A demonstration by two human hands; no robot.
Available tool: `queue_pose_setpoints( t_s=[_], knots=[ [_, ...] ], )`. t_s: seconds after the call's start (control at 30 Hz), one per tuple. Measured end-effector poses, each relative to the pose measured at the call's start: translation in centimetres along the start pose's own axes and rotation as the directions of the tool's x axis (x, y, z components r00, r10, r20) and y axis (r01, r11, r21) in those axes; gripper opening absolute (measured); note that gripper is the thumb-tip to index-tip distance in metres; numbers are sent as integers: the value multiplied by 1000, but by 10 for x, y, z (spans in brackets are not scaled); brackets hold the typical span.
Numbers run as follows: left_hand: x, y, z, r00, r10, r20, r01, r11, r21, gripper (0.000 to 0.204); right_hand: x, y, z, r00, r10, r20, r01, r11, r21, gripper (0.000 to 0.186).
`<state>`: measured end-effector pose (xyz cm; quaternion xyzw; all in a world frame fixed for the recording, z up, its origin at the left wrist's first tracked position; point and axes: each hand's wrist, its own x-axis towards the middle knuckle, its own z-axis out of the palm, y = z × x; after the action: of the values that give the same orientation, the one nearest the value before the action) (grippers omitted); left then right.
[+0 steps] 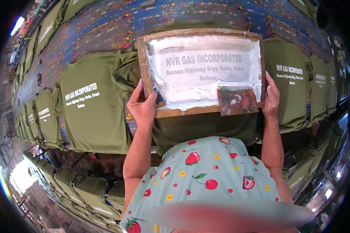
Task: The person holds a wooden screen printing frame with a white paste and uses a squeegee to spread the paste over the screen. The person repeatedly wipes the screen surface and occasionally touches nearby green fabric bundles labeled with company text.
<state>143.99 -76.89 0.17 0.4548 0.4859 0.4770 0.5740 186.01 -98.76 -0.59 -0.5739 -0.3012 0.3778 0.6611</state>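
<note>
Both hands hold a wooden screen printing frame (pixel 208 111) by its two sides, over an olive green T-shirt (pixel 204 128). Thick white ink (pixel 175 97) coats the mesh, and printed lettering shows through it. Around the lower left corner closes my left hand (pixel 142 105), its thumb on top of the wood. My right hand (pixel 271 96) grips the right side near the lower corner. A stained squeegee (pixel 238 103) leans in the frame's lower right corner, its edge in the ink. The frame hides most of the shirt, so I cannot tell whether they touch.
An olive T-shirt with white lettering (pixel 95 105) lies left of the frame, and another printed T-shirt (pixel 289 89) lies to the right. The long table (pixel 116 29) is spattered with paint. More shirts (pixel 87 190) lie on a row behind me at the lower left.
</note>
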Motion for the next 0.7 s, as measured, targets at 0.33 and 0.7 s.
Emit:
queue_pose_setpoints(
  t_s=[0.33,0.7],
  knots=[
    [-3,7,2,1000,-25,-1,25,999,42,63,0,-10,3,999,29,42,-25,996,-87,84],
    [-2,7,0,998,-59,-7,59,998,-2,63,1,-12,3,997,52,64,-46,995,-91,89]
  ],
)
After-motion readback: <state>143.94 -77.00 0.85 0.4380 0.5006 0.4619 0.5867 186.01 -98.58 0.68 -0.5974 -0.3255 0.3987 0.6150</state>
